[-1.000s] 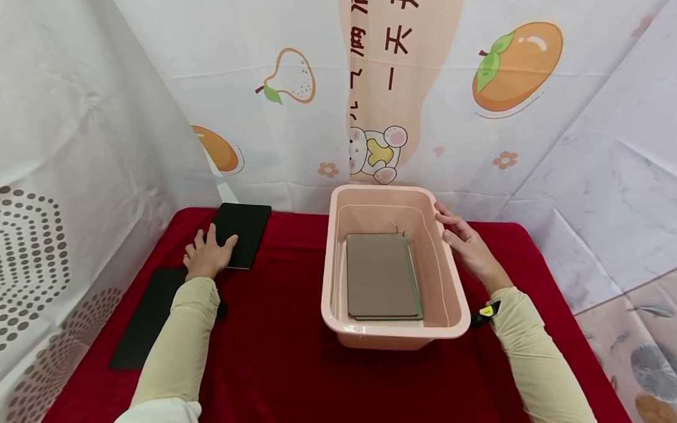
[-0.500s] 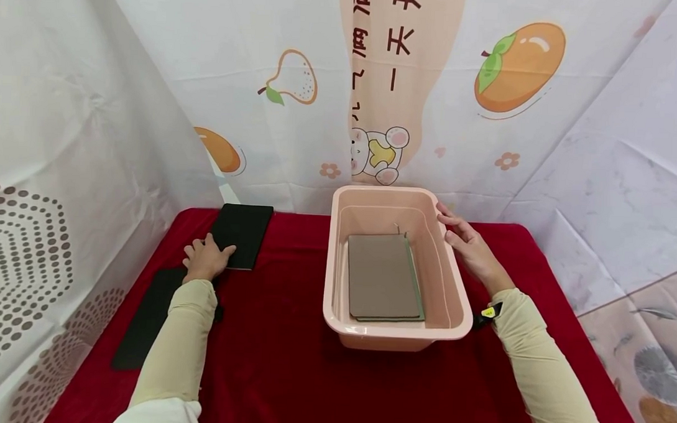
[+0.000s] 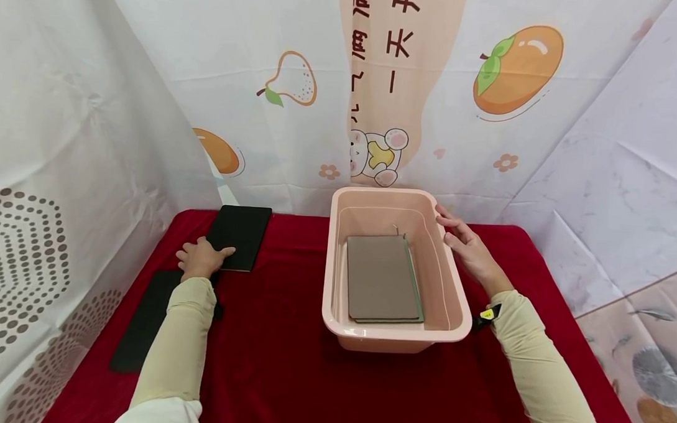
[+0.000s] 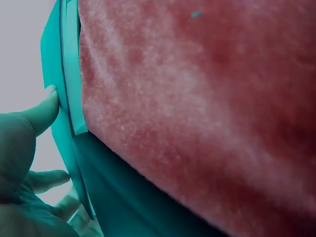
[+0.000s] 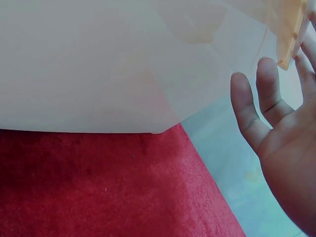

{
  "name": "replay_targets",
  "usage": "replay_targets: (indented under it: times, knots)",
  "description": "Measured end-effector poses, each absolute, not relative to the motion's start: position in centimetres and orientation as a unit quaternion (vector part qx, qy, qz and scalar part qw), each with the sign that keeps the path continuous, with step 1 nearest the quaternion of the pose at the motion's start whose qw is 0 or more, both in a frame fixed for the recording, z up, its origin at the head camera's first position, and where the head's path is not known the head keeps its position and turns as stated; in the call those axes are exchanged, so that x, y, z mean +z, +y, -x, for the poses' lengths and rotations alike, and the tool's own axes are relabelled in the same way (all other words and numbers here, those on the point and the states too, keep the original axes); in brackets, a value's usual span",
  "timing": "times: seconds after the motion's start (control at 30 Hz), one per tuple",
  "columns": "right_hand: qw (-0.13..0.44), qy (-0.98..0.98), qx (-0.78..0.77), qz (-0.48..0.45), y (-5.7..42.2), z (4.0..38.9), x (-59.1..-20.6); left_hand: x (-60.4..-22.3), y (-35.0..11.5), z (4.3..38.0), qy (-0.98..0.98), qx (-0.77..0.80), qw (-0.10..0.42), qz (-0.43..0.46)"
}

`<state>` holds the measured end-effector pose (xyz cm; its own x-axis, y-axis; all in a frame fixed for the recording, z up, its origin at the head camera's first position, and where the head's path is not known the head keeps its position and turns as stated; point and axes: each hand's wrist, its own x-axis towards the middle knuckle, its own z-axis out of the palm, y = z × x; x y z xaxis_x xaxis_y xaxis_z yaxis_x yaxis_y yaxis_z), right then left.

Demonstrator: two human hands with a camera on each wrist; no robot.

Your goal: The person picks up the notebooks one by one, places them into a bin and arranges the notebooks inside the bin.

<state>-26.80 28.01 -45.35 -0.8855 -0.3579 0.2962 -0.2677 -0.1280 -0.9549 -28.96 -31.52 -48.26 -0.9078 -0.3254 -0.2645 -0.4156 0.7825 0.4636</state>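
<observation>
At the far side we see a white cloth hanging (image 3: 227,39) printed with orange fruit, flowers and dark characters. In front of it, a deep red, plush cloth (image 3: 271,371) spreads over the table. On it, right of centre, we see a pale pink, rectangular plastic tub (image 3: 330,267) with a rounded rim. Two beige sleeves (image 3: 174,343) reach in from the near left and near right.

At the near left, partly hidden by the left sleeve, lies a flat black rectangular piece (image 3: 147,323). Beyond it, at the far left of the table, we find a black, rectangular notebook (image 3: 239,233) lying flat, its pale page edges showing. Inside the tub, a grey-brown, rectangular notebook (image 3: 381,278) lies on a green-covered book (image 3: 418,295), of which we see only a strip.

Our left hand (image 3: 199,259) touches the black notebook: the thumb lies on its cover, well apart from the other fingers, which reach its left edge. Our right hand (image 3: 471,250) rests at the tub's right rim, fingers loosely spread. Below it, at the wrist, we see a small black band with a yellow label (image 3: 487,314)
</observation>
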Motion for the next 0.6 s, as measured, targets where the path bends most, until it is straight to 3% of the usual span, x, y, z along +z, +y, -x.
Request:
replay_targets:
  times: [0.6]
  knots:
    - [0.035, 0.661, -0.711, 0.237, 28.26, 26.65, -45.38, -48.15, -31.39, 29.6, 0.944, 0.254, 0.024, 0.208]
